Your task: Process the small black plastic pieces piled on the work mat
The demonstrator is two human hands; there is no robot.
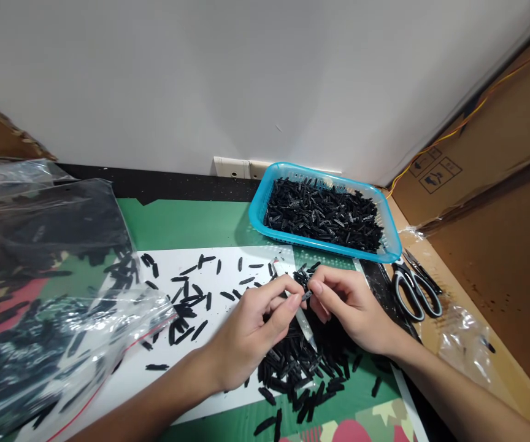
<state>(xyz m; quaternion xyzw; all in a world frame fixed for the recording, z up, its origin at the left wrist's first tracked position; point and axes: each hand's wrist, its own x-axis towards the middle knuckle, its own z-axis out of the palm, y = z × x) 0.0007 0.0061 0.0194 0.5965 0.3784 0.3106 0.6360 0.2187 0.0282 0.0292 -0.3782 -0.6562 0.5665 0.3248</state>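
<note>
A small dark piece (307, 295) is pinched between the fingertips of my left hand (260, 322) and my right hand (354, 304). Both hands are closed and nearly touching. Beneath them lies a pile of black strips (292, 362) on white paper and the green mat. A pale pen-like tool (305, 328) with a pointed tip rests on that pile. More black strips (186, 301) are scattered on the white paper (228, 319) left of my hands. Behind them, a blue basket (258, 212) holds many black pieces (324, 215).
Clear plastic bags (62, 307) with black strips cover the left side. Scissors (414, 291) and a slim metal tool (424, 271) lie at the right, near a crumpled plastic bag (465, 344). Cardboard boxes (499, 215) stand far right. A wall (177, 80) rises behind.
</note>
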